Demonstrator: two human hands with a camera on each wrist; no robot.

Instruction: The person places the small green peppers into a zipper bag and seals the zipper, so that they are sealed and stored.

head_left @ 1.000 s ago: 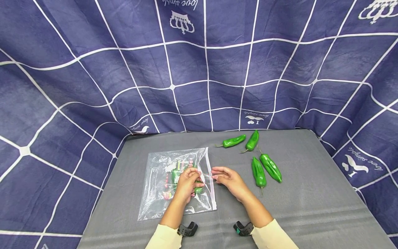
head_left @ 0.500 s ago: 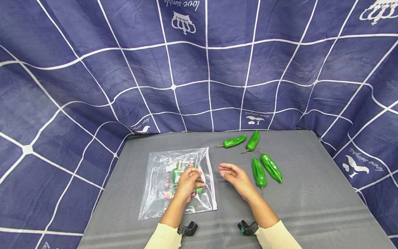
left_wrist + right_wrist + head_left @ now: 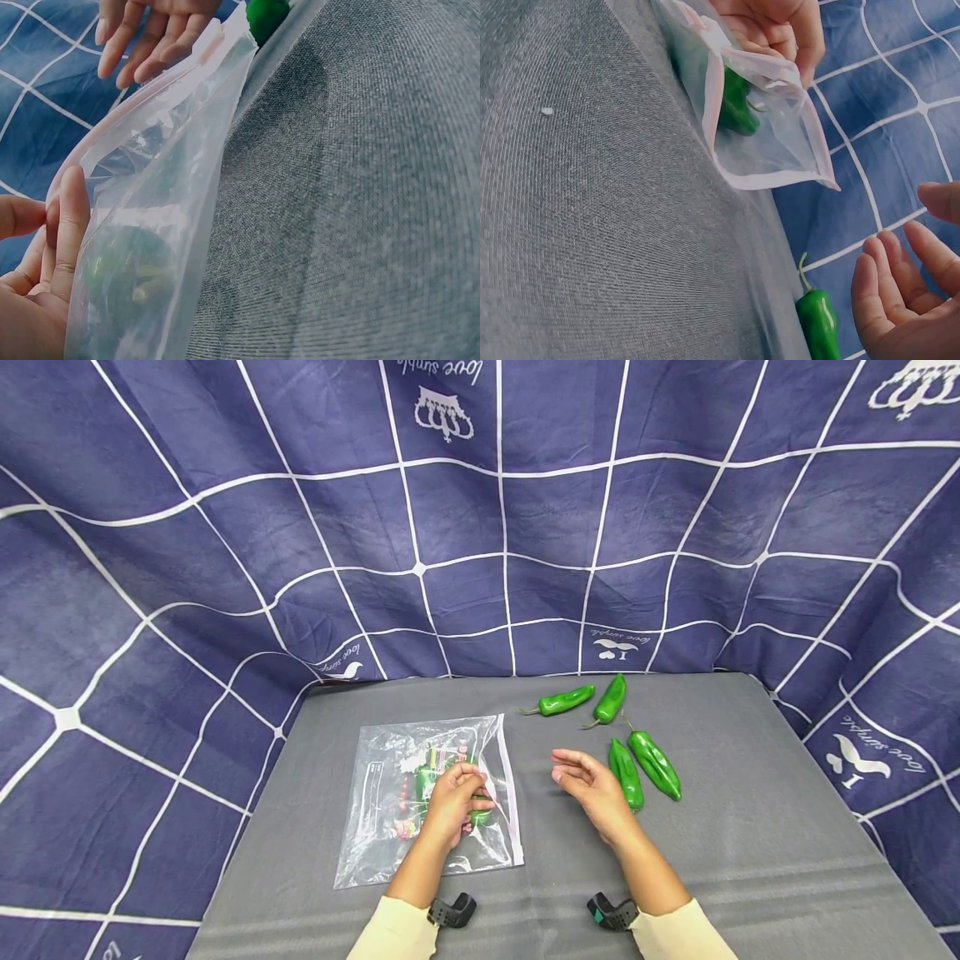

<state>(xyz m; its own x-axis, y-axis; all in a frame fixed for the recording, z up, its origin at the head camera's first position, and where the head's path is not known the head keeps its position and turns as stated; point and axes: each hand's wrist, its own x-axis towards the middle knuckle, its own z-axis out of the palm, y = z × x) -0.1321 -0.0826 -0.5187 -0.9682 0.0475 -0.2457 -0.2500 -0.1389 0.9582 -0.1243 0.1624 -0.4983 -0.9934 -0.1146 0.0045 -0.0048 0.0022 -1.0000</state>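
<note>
Nearest, on the near side of the bag (image 3: 378, 860): left band (image 3: 452, 912) and right band (image 3: 613, 913), both black, worn at the wrists.

Over the bag, at the mouth: left grip (image 3: 453, 802), pinching film at the rim strip (image 3: 508, 785) between thumb and fingers. Presumably held thus to lift one layer off the other and part the mouth; gap visible in the right wrist view.

Right of the bag, clear of contact: right grip (image 3: 588, 789), holding nothing, with fingers relaxed, slightly bent and directed toward the mouth. Height above the tabletop (image 3: 712, 868) not determinable.

Inside the bag, just behind the mouth and close to the left grip: bagged pepper (image 3: 739, 112), stem in sight. Exact count inside not readable through the film.

Right of the bag, past the right grip and apart from its fingertips: first pepper (image 3: 626, 774), stem hidden by the right arm, and close alongside, second pepper (image 3: 655, 766).

Beyond the bag's far right corner: third pepper (image 3: 566, 700) and fourth pepper (image 3: 609, 700). Probably laid on the mouth side for short reach.

Behind the bag, at the back: blue cloth (image 3: 360, 527), hung in folds.
</note>
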